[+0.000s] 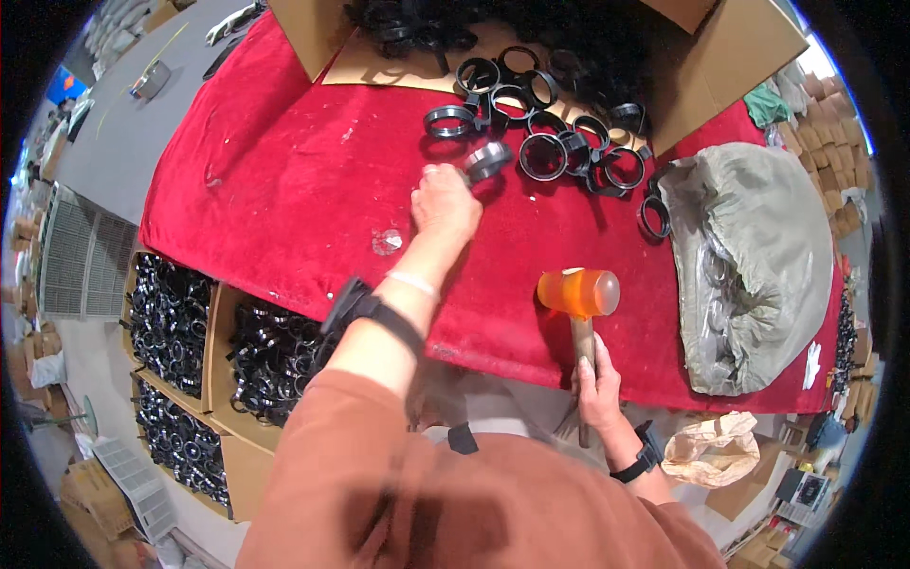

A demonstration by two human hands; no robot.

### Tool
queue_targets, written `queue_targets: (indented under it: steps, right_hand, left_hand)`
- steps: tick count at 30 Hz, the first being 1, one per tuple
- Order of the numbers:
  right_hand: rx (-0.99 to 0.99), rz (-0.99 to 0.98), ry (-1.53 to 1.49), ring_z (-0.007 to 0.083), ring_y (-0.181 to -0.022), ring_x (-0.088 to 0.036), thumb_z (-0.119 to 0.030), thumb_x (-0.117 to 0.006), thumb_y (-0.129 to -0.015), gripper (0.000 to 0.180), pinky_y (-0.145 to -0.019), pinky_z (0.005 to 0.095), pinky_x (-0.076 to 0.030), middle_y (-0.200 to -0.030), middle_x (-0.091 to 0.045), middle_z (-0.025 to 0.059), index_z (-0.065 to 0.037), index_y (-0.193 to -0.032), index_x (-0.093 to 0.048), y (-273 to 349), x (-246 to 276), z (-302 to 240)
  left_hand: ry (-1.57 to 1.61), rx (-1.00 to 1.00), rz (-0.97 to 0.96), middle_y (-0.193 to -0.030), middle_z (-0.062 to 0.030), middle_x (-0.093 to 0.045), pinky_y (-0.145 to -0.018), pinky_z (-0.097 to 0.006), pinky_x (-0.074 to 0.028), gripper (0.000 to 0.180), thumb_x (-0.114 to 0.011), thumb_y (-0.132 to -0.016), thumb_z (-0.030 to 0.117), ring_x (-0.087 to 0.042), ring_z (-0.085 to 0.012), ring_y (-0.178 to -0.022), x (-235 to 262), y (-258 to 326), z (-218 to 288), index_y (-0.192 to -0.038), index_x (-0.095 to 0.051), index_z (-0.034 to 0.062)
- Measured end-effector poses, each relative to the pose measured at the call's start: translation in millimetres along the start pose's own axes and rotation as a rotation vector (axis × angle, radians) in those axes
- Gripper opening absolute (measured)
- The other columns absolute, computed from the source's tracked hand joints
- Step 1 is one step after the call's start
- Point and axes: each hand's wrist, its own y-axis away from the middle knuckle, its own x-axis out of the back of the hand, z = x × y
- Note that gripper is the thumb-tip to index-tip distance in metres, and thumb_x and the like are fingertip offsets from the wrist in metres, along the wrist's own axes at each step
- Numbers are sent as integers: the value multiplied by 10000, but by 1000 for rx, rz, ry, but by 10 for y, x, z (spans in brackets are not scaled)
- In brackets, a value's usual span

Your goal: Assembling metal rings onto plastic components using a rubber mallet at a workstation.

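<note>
My left hand (445, 204) reaches over the red cloth with its fingers closed at a black ring-shaped part (488, 161). The part is tilted and slightly blurred, and its near end is hidden by my fingers. My right hand (599, 384) grips the wooden handle of a mallet (580, 292) near the front edge. The mallet's translucent orange head is raised, with the handle pointing down toward me. Just beyond my left hand lies another black ring (449, 122), among several similar black rings (543, 157) in a loose pile.
A tipped cardboard box (713, 71) spills black parts onto the red-covered table (284, 190). At the right sits a grey-green cloth sack (768, 256) holding plastic-wrapped items. Cartons of black rings (175, 318) stand at the lower left. Below the table's right edge is a cream bag (713, 450).
</note>
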Motion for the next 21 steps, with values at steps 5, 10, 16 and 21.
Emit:
queue_targets:
  steps: [5, 10, 16, 21]
  right_hand:
    - [-20, -15, -14, 165, -627, -577, -151, -486, -912, 460, -605, 318, -479, -714, -575, 122, -23, -1345, -397, -22, -10, 5]
    - [73, 42, 92, 161, -688, -579, -171, -516, -920, 446, -655, 309, -493, -830, -606, 107, -9, -1325, -424, -22, -116, 61]
    - [-91, -3, -136, 59, -518, -469, -207, -498, -951, 372, -441, 212, -404, -693, -495, -17, -46, -1285, -458, -13, -371, -253]
    - [15, -4, -173, 53, -525, -473, -215, -495, -958, 362, -440, 203, -404, -702, -503, -18, -45, -1277, -478, 187, -468, -289]
  left_hand:
    - [-77, -273, 191, -976, -207, -535, -651, -445, -532, 332, -510, -783, 16, -604, -390, -859, 404, 697, -847, -1113, -480, -4]
    - [-164, -376, 218, -1043, -274, -477, -794, -435, -469, 597, -555, -749, -7, -535, -411, -917, 378, 1770, -1507, -1299, -347, -109]
    - [294, -81, 84, -1113, -293, -425, -856, -470, -438, 529, -577, -806, 17, -483, -438, -1011, 230, 2232, -1404, -1261, -320, -69]
    - [782, 278, 80, -911, -247, -600, -773, -418, -475, 485, -604, -875, 315, -610, -359, -856, 144, 2081, -1432, -1129, -425, -58]
